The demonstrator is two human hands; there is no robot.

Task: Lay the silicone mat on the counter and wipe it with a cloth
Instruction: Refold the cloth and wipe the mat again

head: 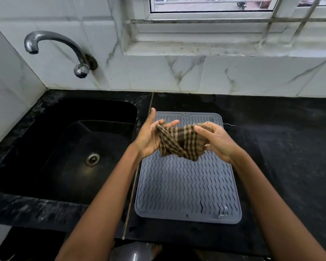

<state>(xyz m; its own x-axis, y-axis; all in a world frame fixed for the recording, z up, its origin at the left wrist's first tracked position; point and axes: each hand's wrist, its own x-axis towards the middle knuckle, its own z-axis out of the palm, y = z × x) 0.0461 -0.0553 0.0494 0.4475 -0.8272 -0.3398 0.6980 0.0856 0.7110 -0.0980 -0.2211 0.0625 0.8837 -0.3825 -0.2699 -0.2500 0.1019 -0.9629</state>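
mat [186,185] centre frame, flat on counter [280,147] | sink [64,147] left of mat | tap [60,51] upper left | cloth [181,143] above mat

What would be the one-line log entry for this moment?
mat: flat on counter | cloth: held above mat | left hand: holds cloth | right hand: grips cloth | wiping: not begun

Mat [186,187]: matt grey silicone, wavy ridges. Cloth [181,142]: woven check. Counter [290,147]: dark stone. Tap [51,41]: dull metal.

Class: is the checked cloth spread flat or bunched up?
Bunched up. The cloth hangs in folds between the left hand and right hand, above the mat.
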